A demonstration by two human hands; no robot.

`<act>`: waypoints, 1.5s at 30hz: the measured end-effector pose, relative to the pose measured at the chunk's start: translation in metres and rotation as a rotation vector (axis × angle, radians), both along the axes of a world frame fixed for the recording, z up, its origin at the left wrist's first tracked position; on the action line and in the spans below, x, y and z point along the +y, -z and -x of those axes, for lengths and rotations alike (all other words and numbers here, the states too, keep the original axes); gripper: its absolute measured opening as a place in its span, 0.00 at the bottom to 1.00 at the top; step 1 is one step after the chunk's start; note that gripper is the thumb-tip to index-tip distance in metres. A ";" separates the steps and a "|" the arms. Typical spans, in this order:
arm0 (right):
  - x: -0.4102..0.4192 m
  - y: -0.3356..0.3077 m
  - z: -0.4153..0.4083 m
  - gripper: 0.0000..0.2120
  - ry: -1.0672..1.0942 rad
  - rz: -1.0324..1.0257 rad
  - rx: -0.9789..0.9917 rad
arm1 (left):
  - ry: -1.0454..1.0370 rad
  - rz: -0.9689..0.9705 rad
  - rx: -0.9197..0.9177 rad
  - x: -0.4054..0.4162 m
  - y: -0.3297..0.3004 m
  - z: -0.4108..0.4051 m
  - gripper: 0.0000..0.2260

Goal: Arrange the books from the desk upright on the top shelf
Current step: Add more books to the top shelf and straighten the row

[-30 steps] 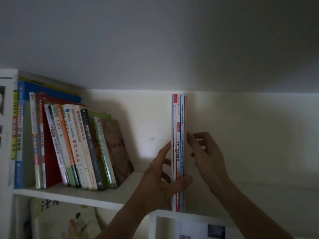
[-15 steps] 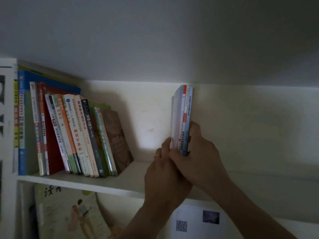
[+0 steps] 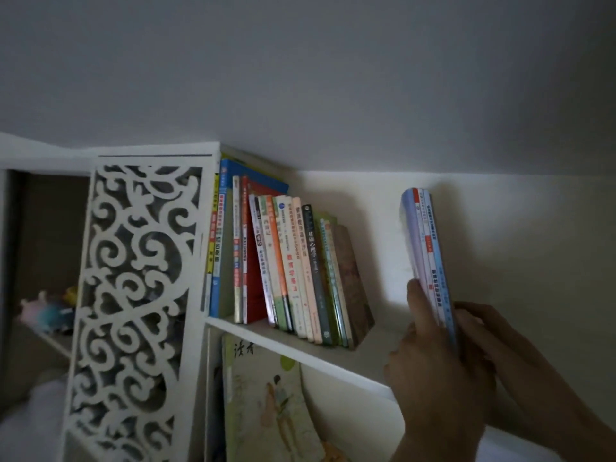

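Note:
A thin stack of books (image 3: 428,248) with blue and red spines stands nearly upright on the white top shelf (image 3: 300,351), leaning slightly left at its top. My left hand (image 3: 433,368) grips the stack's lower part from the left, thumb up along the cover. My right hand (image 3: 483,331) holds the stack from the right, fingers curled against its side. A row of several books (image 3: 283,261) leans on the same shelf further left, apart from the held stack.
A white carved panel (image 3: 133,295) forms the shelf's left side. Below the top shelf stands a large illustrated book (image 3: 266,401). Soft toys (image 3: 46,311) lie in a dim compartment at far left. The ceiling (image 3: 300,78) hangs close above the books.
The view has swung left, so the stack and both hands now sit at the right of the frame. The stack has tilted slightly, and my right hand has shifted lower on its side.

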State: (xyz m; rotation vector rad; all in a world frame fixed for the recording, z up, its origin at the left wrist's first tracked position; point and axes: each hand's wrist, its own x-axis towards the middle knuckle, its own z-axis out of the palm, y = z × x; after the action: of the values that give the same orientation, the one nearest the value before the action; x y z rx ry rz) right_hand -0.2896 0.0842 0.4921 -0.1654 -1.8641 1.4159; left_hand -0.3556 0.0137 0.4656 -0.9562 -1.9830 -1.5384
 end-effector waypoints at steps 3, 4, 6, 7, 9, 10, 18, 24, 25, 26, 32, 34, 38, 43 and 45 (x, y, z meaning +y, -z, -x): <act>-0.005 0.001 0.004 0.30 -0.035 -0.050 0.019 | 0.039 0.014 -0.003 -0.013 -0.002 0.009 0.42; -0.008 -0.003 0.004 0.25 -0.083 -0.028 0.034 | 0.045 -0.019 0.057 -0.020 -0.002 0.011 0.35; -0.010 -0.008 0.009 0.30 -0.127 -0.052 0.004 | 0.015 -0.138 0.168 -0.043 0.002 0.019 0.26; -0.012 -0.009 0.013 0.32 -0.106 -0.090 -0.006 | -0.007 -0.157 0.180 -0.057 0.004 0.023 0.29; -0.024 -0.007 0.028 0.20 -0.043 -0.115 0.014 | -0.026 -0.200 0.185 -0.092 0.009 0.030 0.33; -0.028 -0.005 0.043 0.14 0.068 -0.151 0.052 | -0.053 -0.241 0.207 -0.111 0.011 0.034 0.32; -0.128 0.001 0.179 0.64 0.735 -0.754 -0.120 | -0.323 -0.303 0.264 -0.245 -0.003 0.061 0.35; -0.137 0.008 0.224 0.69 0.867 -0.791 -0.225 | -0.339 -0.265 0.261 -0.261 -0.002 0.086 0.37; -0.136 0.008 0.227 0.67 0.881 -0.773 -0.196 | -0.343 -0.257 0.270 -0.260 -0.001 0.089 0.34; -0.135 0.008 0.230 0.66 0.894 -0.750 -0.170 | -0.336 -0.253 0.277 -0.259 0.000 0.090 0.33; -0.128 -0.002 0.229 0.70 0.908 -0.659 -0.111 | -0.369 -0.228 0.322 -0.253 -0.001 0.099 0.33; -0.121 -0.003 0.223 0.68 0.926 -0.640 -0.068 | -0.369 -0.214 0.303 -0.250 0.001 0.103 0.31; -0.104 0.001 0.201 0.71 0.926 -0.602 0.009 | -0.367 -0.227 0.280 -0.241 0.003 0.113 0.29; -0.082 0.003 0.172 0.72 0.929 -0.559 0.072 | -0.332 -0.272 0.289 -0.228 -0.007 0.118 0.25; -0.075 -0.001 0.164 0.71 0.940 -0.517 0.098 | -0.283 -0.315 0.254 -0.221 -0.013 0.119 0.22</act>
State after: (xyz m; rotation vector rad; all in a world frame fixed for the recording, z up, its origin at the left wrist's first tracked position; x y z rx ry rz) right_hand -0.4533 0.0087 0.4936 -0.6006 -1.6448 0.2911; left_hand -0.4748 -0.2073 0.4786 -0.6721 -1.5650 -1.4340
